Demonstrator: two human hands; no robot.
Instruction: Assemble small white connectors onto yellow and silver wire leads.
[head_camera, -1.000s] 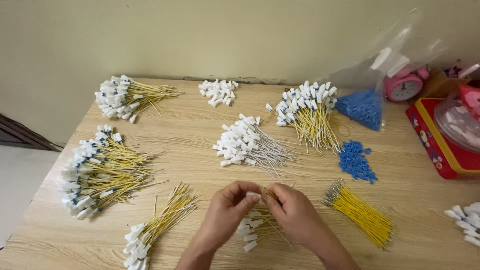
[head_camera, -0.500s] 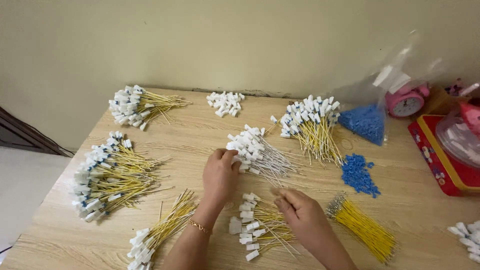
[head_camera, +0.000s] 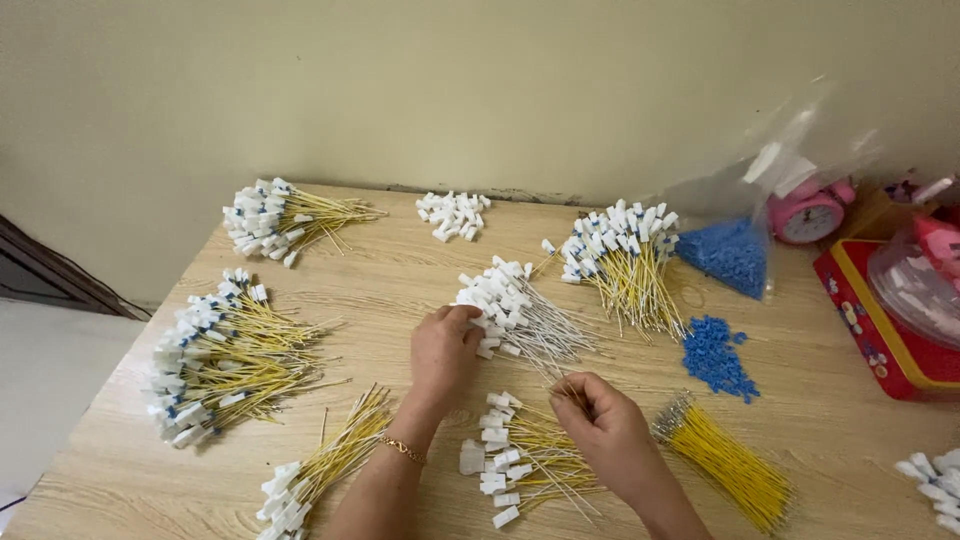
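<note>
While the wooden tabletop (head_camera: 380, 290) carries much the same spread of bundles as a second ago, the hands have parted: then both met over the small yellow-wire pile (head_camera: 525, 455) at 6 o'clock, and now the left hand (head_camera: 443, 352) has reached up to the white-wire bundle (head_camera: 520, 318) near the centre, its fingers curled onto the white connector ends, whether it has one pinched I cannot tell. The right hand (head_camera: 610, 430) sits lower, at about 5 o'clock, its grip nearly closed on a thin wire end that leads toward the white-wire bundle. By my reading, one piece is finished and the next is being drawn. Around them lie a large bundle (head_camera: 225, 360) at 9 o'clock, bare yellow wires (head_camera: 730, 465) at 4 o'clock, loose blue beads (head_camera: 715, 355) at 3 o'clock
</note>
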